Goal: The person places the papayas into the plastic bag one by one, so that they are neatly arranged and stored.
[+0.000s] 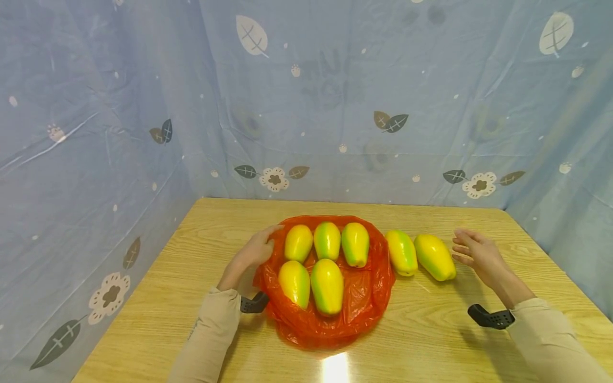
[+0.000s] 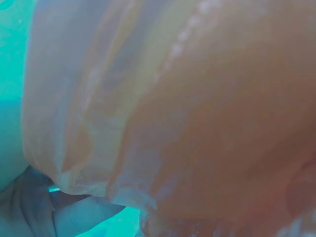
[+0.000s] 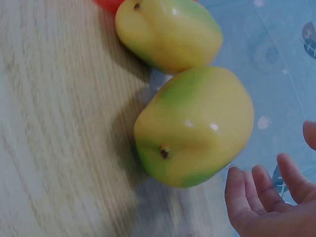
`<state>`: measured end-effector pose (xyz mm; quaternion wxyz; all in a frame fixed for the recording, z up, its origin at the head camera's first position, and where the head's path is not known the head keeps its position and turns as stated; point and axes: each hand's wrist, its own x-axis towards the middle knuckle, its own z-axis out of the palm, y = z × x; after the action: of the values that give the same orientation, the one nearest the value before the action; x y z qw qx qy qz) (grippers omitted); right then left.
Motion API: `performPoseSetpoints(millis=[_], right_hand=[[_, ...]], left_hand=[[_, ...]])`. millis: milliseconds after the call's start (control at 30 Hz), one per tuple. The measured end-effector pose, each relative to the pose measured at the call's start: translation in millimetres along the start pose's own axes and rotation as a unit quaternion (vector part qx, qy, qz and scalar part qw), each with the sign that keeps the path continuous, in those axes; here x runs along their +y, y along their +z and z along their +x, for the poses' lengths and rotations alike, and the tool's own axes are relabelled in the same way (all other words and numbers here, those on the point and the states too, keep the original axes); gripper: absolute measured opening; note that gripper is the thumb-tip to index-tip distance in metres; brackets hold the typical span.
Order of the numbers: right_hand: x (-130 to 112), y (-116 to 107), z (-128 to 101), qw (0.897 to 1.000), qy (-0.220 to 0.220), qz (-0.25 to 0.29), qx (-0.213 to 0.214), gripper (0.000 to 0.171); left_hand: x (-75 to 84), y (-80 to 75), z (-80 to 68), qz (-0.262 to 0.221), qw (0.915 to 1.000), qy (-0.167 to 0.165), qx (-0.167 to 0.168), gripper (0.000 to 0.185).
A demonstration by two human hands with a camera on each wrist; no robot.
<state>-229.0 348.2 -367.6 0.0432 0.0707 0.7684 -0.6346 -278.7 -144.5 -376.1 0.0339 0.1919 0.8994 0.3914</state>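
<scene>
A red plastic bag (image 1: 354, 295) lies spread open on the table with several yellow-green papayas (image 1: 328, 287) in it, in two rows. My left hand (image 1: 254, 250) grips the bag's left rim; in the left wrist view the thin plastic (image 2: 222, 128) fills most of the picture and hides much of the fingers. Two more papayas are on the wood just right of the bag, a nearer-to-bag one (image 1: 402, 252) and an outer one (image 1: 435, 257). Beside the outer papaya, my right hand (image 1: 483, 259) is held with fingers apart and relaxed, holding nothing.
The light wooden table (image 1: 191, 276) ends at a blue patterned cloth (image 1: 335, 106) hung behind and along both sides. Black wrist mounts (image 1: 490, 317) sit on both forearms.
</scene>
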Motion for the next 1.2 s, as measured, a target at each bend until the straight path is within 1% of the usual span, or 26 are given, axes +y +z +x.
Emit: performPoseSetpoints(millis=[33, 133, 433, 600, 767, 1000, 1100, 1200], right_hand=[[1, 1, 0, 1.0, 0.002, -0.019, -0.007, 0.077], [4, 3, 2, 0.999, 0.01, -0.047, -0.023, 0.082], [9, 9, 10, 0.993, 0.021, -0.098, -0.07, 0.081], [10, 11, 12, 0.991, 0.028, -0.106, -0.078, 0.078], [11, 12, 12, 0.987, 0.047, -0.118, -0.101, 0.08], [10, 13, 10, 0.985, 0.068, -0.101, -0.122, 0.085], [11, 14, 10, 0.985, 0.074, -0.093, -0.122, 0.086], [12, 12, 10, 0.986, 0.072, -0.089, -0.117, 0.087]], left_hand=[[-0.1, 0.0, 0.0, 0.001, 1.0, 0.001, 0.0, 0.049], [0.0, 0.0, 0.1, 0.005, 1.0, 0.003, 0.001, 0.049], [1.6, 0.1, -1.0, 0.001, 1.0, -0.004, 0.001, 0.048], [1.2, 0.5, -0.7, -0.003, 1.0, -0.003, 0.002, 0.048], [1.4, 0.2, -0.5, -0.005, 1.0, 0.0, 0.002, 0.048], [0.5, -0.1, 0.1, -0.001, 1.0, 0.005, 0.004, 0.049], [-0.3, -0.1, -0.1, -0.002, 1.0, 0.003, 0.003, 0.049], [-0.4, 0.2, 0.0, 0.003, 1.0, 0.008, 0.002, 0.049]])
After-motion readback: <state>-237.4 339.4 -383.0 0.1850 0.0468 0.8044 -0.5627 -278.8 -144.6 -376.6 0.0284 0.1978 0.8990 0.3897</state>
